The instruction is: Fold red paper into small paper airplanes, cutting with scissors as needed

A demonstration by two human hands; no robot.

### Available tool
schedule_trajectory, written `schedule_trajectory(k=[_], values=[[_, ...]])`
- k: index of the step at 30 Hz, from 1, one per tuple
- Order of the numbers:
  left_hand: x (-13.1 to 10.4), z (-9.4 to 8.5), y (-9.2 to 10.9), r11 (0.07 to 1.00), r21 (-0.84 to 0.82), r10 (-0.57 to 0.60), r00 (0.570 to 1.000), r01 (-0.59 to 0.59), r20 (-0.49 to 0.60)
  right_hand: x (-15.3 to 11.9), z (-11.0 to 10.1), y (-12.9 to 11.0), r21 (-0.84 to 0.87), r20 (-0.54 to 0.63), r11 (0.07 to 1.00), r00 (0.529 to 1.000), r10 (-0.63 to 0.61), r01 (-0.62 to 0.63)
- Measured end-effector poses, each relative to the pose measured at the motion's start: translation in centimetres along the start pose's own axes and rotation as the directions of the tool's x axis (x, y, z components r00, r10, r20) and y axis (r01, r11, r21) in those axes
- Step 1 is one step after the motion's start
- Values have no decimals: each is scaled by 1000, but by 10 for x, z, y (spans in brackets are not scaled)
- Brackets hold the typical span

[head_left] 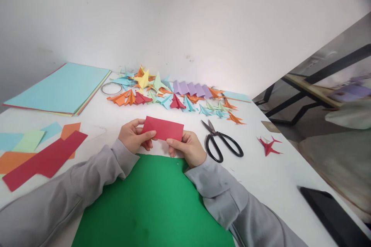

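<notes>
A small red paper rectangle (pixel 164 127) is held up between my two hands, above the far edge of a green sheet (pixel 156 200). My left hand (pixel 135 136) pinches its left end, thumb on the near face and fingers behind. At its lower right, my right hand (pixel 189 147) grips it the same way. Black-handled scissors (pixel 216 139) lie just right of my right hand, blades slightly apart. Behind the paper spreads a row of folded paper pieces in many colours, among them a yellow star shape (pixel 142 79) and a purple pleated strip (pixel 193 89).
Blue-topped paper sheets (pixel 63 88) are stacked at the back left, beside a wire ring (pixel 111 88). Cut strips, including a long red one (pixel 46 158), lie at left. A red folded star (pixel 269 146) and a black phone-like slab (pixel 330 212) are at right. Another person's clothing (pixel 342 154) shows beyond the table.
</notes>
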State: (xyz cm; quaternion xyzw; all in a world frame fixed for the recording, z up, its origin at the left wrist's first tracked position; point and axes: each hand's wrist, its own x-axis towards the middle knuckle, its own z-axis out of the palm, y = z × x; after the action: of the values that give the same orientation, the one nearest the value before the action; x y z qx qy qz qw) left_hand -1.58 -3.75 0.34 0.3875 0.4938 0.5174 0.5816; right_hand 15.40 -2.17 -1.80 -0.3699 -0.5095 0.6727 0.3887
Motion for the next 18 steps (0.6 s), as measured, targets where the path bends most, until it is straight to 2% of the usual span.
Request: schedule_trajectory(k=[10,18], values=[[9,-2,-9,994,-88,-52,996,58,67,4,1,0,163,-129,986,992,-11,32],[9,-3,-10,998,-59,9,1000,-7,28,5,0,0,143,-139,990,990,5,16]])
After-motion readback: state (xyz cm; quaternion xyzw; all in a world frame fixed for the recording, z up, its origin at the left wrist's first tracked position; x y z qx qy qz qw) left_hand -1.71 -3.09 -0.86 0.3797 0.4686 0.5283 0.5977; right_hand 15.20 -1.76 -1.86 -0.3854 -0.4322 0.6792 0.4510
